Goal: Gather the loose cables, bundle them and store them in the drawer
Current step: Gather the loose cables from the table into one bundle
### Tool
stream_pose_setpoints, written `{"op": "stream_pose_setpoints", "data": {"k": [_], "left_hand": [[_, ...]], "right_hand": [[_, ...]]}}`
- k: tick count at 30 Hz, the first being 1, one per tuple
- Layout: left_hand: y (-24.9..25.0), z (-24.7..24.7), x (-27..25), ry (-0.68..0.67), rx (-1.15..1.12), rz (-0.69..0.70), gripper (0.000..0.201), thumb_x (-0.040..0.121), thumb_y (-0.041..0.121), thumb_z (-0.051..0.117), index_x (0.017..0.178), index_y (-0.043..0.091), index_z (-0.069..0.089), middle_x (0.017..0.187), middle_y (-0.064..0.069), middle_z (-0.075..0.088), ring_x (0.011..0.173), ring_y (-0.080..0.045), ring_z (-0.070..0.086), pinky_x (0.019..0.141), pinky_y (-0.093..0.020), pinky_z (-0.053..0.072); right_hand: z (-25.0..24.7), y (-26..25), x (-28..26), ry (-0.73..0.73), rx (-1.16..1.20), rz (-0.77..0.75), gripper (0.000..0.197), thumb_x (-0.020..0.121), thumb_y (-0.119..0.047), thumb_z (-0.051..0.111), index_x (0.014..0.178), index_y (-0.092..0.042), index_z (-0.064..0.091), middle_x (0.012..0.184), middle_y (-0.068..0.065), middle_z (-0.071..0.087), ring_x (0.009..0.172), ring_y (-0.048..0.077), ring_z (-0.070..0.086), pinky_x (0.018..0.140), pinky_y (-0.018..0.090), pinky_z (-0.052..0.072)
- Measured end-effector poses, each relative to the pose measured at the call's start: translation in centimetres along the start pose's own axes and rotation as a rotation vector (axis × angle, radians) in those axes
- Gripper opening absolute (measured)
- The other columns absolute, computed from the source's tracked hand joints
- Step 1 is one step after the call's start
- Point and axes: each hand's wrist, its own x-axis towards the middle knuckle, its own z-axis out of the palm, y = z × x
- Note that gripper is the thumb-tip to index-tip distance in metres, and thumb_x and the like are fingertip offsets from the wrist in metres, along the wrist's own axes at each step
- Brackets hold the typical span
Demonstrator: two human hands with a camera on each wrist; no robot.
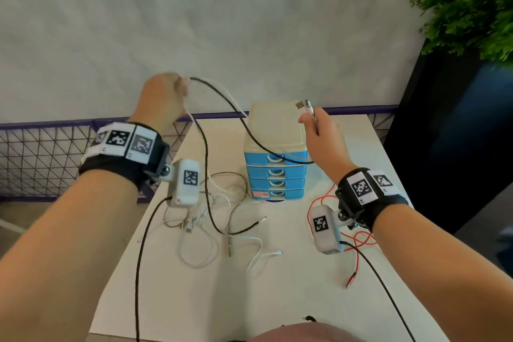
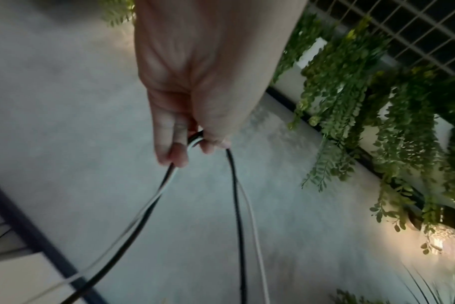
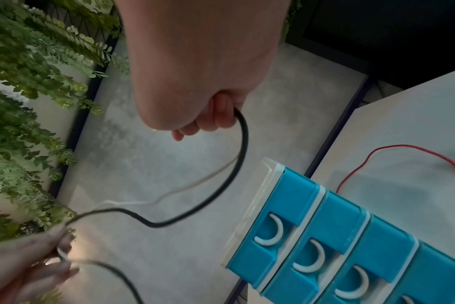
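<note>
My left hand point(image 1: 166, 97) is raised above the table's far left and pinches a black cable point(image 1: 222, 103) and a white cable point(image 1: 236, 104) together; its fingers point(image 2: 178, 144) curl round both strands. My right hand point(image 1: 319, 130) grips the same two cables near their USB plugs point(image 1: 304, 105), which stick up over the drawer unit. The black cable point(image 3: 237, 164) sags between the hands. A blue drawer unit point(image 1: 274, 155) with a cream lid and four shut drawers stands mid-table. More white and braided cables point(image 1: 222, 214) lie tangled on the table.
A red cable point(image 1: 358, 239) lies loose at the table's right side. A wire mesh fence point(image 1: 41, 158) runs behind the white table point(image 1: 277, 286) on the left. A black planter point(image 1: 458, 133) with green foliage stands at the right.
</note>
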Motion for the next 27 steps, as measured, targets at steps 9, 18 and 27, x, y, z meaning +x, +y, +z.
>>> {"op": "stream_pose_setpoints", "data": {"k": [9,18,27], "left_hand": [[-0.7,0.2,1.1,0.288,-0.055,0.4,0.023,0.099,0.02,0.045,0.106,0.003,0.059,0.119,-0.01,0.039,0.093,-0.009,0.044,0.098,-0.009,0.033],[-3.1,8.8,-6.3,-0.515,-0.078,0.08,0.036,0.099,0.037,0.039,0.129,0.023,0.054,0.131,-0.003,0.053,0.106,-0.017,0.058,0.09,-0.028,0.045],[2.1,12.7,-11.5,-0.463,-0.923,-0.277,0.028,0.102,0.029,0.038,0.106,0.014,0.061,0.084,-0.007,0.063,0.061,-0.015,0.058,0.047,-0.021,0.045]], "right_hand": [[1.4,-1.7,-0.3,-0.065,0.019,-0.035,0.026,0.103,-0.031,0.038,0.099,-0.014,0.057,0.057,-0.008,0.044,0.044,0.007,0.038,0.045,0.022,0.031],[6.1,-0.8,-4.2,-0.436,0.246,0.277,0.027,0.104,-0.027,0.034,0.093,-0.019,0.057,0.073,-0.001,0.051,0.059,0.011,0.045,0.049,0.02,0.037],[7.4,-2.9,-5.8,-0.455,0.352,0.262,0.014,0.102,-0.014,0.033,0.102,-0.01,0.047,0.073,-0.001,0.052,0.06,0.01,0.051,0.057,0.025,0.046]]}}
